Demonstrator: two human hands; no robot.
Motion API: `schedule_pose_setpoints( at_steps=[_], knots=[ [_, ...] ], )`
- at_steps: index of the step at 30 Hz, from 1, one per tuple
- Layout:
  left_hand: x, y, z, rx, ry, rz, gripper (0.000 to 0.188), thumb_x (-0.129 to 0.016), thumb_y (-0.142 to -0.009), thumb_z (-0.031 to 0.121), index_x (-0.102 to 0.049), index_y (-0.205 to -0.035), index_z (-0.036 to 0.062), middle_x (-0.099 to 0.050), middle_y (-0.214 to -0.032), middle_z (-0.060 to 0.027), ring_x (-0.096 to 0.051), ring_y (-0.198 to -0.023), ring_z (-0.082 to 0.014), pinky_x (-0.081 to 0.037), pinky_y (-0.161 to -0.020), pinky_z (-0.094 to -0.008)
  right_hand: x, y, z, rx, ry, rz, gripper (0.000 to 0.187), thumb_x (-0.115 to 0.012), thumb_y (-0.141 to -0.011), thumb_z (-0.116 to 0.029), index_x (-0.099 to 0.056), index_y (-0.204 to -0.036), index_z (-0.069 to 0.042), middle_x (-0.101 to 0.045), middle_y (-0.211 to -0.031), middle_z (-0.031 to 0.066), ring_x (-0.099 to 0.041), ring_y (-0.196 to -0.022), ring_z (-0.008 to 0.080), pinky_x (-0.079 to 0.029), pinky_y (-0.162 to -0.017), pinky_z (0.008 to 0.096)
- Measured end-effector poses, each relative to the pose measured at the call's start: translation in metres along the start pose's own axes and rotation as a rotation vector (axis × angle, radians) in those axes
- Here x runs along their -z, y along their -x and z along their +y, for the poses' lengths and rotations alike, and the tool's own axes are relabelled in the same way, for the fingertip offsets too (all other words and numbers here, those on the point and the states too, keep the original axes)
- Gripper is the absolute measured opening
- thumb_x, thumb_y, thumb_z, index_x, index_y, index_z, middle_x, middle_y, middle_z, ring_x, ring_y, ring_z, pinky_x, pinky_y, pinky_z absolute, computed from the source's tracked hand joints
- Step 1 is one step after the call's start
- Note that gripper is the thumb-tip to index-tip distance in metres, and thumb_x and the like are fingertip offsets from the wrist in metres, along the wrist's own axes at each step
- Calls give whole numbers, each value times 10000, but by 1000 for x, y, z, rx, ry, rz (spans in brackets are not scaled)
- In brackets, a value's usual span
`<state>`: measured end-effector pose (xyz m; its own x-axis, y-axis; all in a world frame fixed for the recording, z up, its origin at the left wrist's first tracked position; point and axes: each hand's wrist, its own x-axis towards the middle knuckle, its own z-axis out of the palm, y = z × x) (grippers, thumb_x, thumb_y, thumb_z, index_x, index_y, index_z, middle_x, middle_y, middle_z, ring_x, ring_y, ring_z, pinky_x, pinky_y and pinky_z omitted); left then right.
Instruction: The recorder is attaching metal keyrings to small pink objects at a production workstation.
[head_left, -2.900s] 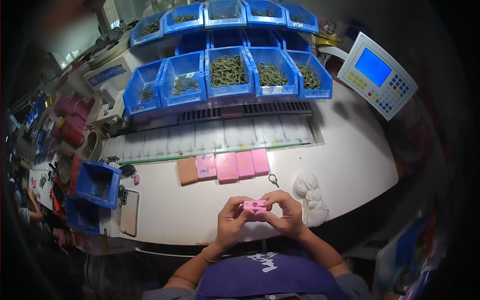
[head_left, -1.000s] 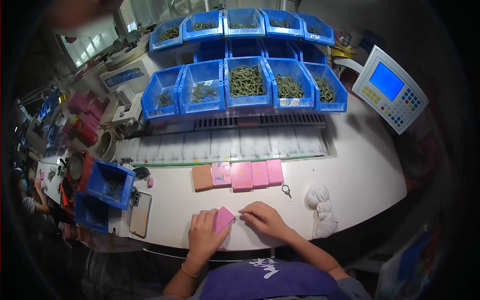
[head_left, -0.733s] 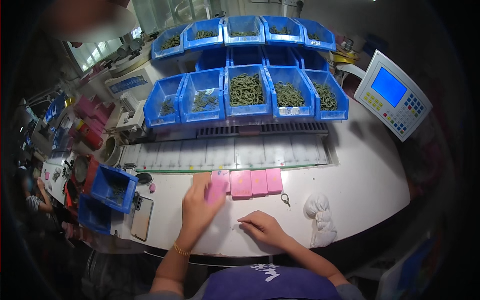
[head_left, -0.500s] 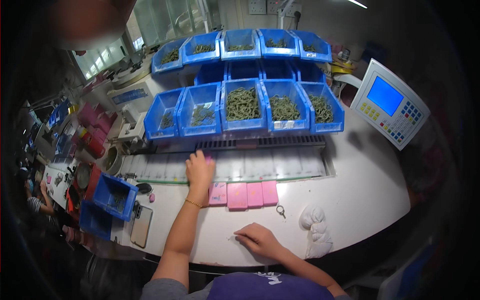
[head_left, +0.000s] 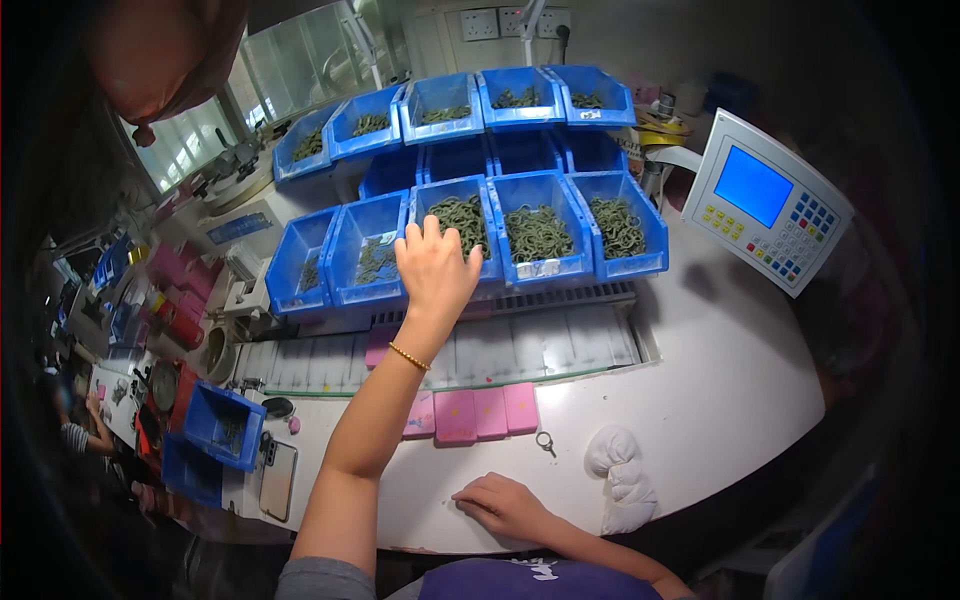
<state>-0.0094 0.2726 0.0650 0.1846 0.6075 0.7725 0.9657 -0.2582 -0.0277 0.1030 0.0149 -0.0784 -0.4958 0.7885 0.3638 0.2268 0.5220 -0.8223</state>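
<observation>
Nearest the body, the white tabletop [head_left: 700, 400] ends in a curved front edge, and the right hand [head_left: 503, 505] rests just inside it, fingers loosely curled, thumb near the index finger; whether they pinch anything cannot be told. A stretch of tabletop separates that hand from a row of pink blocks [head_left: 456, 417], with a phone [head_left: 279, 482] well to the left and a white cloth bundle [head_left: 622, 478] to the right. A small ring-shaped piece [head_left: 546, 446] lies just right of the row; from there the surface runs broadest toward its right rim. The left forearm [head_left: 368, 425] passes over the pale strip [head_left: 560, 345] beyond the blocks. Farther on, the left hand [head_left: 437, 267] is over the middle blue bin [head_left: 488, 270], back upward, fingers partly spread and bent; the tips are hidden, so a hold on the green pieces [head_left: 463, 216] heaped inside cannot be told. An upper row of bins [head_left: 525, 115] stands behind.
</observation>
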Motion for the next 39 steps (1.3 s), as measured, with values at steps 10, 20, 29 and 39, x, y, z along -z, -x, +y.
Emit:
schedule_pose_setpoints(
  at_steps=[10,20,29,39],
  knots=[
    [-9,-11,-16,17,124,-54,289,-829,-667,330,-703,-741,80,-578,-880,-72,-546,-864,-269,-405,-752,-411,-2,6,5,67,39,0,139,-669,-878,-126,-680,-999,-58,-654,-926,60,-599,-855,262,-493,-773,362],
    [-21,-10,-22,-9,-125,-125,216,-782,-738,305,-748,-725,92,-640,-795,-71,-580,-819,-256,-405,-736,-410,-4,6,7,87,30,12,139,-675,-874,-130,-678,-995,-61,-646,-913,58,-590,-854,255,-487,-779,361],
    [33,-18,-25,336,571,-106,229,-756,-819,257,-773,-850,30,-671,-774,-55,-628,-701,-227,-459,-686,-337,31,1,-13,-135,-280,146,215,-650,-917,-90,-691,-1121,-37,-693,-908,81,-655,-790,191,-515,-713,297],
    [123,65,19,501,1651,-628,135,-724,-900,134,-751,-911,2,-659,-833,5,-525,-748,-51,-407,-679,-216,140,-96,-70,228,283,650,308,-708,-872,-70,-636,-1168,-23,-664,-962,111,-604,-826,265,-492,-738,378]
  ],
)
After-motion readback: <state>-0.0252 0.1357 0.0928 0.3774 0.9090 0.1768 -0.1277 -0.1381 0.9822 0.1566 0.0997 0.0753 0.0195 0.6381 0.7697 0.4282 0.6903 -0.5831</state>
